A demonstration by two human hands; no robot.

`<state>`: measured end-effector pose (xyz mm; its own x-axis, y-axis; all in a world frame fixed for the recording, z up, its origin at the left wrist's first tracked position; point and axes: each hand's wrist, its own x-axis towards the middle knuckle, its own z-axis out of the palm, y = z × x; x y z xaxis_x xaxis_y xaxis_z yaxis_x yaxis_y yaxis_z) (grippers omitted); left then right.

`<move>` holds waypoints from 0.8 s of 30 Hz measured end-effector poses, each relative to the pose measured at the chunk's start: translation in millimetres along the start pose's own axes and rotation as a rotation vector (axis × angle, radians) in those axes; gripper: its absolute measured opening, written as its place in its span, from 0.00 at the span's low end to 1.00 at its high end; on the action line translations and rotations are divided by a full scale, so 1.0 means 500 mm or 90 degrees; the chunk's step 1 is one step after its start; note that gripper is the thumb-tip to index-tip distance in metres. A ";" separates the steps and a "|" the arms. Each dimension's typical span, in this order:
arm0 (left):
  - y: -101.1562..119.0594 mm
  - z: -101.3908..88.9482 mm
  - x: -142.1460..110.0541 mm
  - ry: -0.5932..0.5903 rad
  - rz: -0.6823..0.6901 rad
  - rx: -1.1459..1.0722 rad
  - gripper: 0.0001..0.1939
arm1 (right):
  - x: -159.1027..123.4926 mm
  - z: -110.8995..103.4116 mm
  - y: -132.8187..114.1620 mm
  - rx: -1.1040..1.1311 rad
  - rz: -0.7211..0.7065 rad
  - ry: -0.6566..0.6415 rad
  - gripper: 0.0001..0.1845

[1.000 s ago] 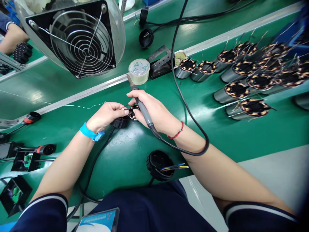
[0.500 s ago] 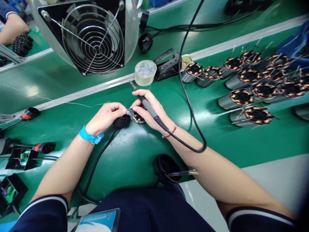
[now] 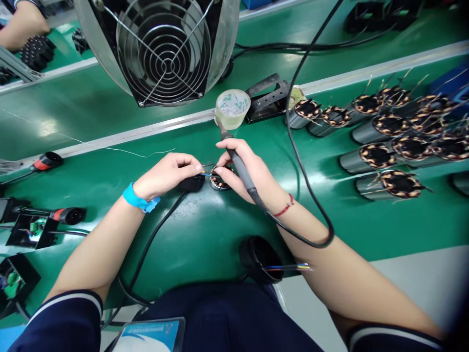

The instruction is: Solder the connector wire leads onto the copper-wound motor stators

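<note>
My left hand (image 3: 168,173) is closed, its thumb and forefinger pinching thin coloured wires (image 3: 207,173) beside a round black cap (image 3: 192,184) that a black cable (image 3: 150,239) runs from. Just right of the cap stands a motor stator (image 3: 220,184) with copper windings, partly covered by my right hand (image 3: 267,183). That hand holds a soldering iron (image 3: 240,166) across the palm, tip pointing up and away. Its thumb and fingertips come together over the stator by the wires; whether they also grip a wire, I cannot make out.
A fan with a wire grille (image 3: 168,63) stands ahead. Behind the iron's tip lie a tape roll (image 3: 232,110) and a black metal stand (image 3: 267,100). Several stators (image 3: 375,156) fill the right side. A black cap with wires (image 3: 258,256) sits near my body. The iron's cord (image 3: 293,137) loops at right.
My right hand has shifted right with the soldering iron, widening the gap to my left hand. The iron's tip now overlaps the tape roll. The whole view has moved slightly.
</note>
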<state>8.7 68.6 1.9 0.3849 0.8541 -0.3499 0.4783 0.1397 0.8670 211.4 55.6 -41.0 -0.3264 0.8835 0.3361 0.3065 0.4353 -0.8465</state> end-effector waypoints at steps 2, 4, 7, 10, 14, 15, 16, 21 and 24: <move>0.006 -0.006 -0.003 -0.033 -0.003 0.017 0.12 | -0.003 -0.009 -0.010 -0.063 -0.027 -0.032 0.22; 0.008 -0.009 -0.004 -0.037 -0.002 0.025 0.11 | -0.003 -0.008 -0.018 -0.091 -0.038 -0.050 0.20; 0.005 -0.006 -0.003 -0.020 -0.006 0.026 0.12 | -0.002 0.006 -0.025 -0.060 -0.015 -0.049 0.18; 0.001 -0.002 -0.002 -0.011 -0.007 0.030 0.11 | -0.002 0.016 -0.028 -0.018 0.025 -0.018 0.17; -0.001 -0.002 -0.002 0.003 -0.019 0.022 0.11 | -0.003 0.001 -0.028 -0.069 0.001 -0.028 0.20; -0.001 -0.002 -0.001 0.010 -0.024 0.016 0.11 | -0.004 -0.006 -0.028 -0.093 -0.017 -0.043 0.21; -0.002 -0.002 -0.001 0.017 -0.030 0.008 0.11 | -0.005 -0.012 -0.028 -0.116 -0.035 -0.059 0.23; -0.008 0.000 0.002 0.048 -0.045 -0.019 0.10 | -0.007 -0.015 -0.028 -0.154 -0.078 -0.088 0.21; -0.009 0.000 0.004 0.053 -0.039 -0.013 0.10 | -0.010 0.003 -0.032 -0.161 -0.075 -0.036 0.19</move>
<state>7.3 69.4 -2.8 0.2873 0.8823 -0.3727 0.4820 0.2030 0.8523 206.5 43.9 -29.6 -0.4196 0.8166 0.3964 0.4750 0.5697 -0.6707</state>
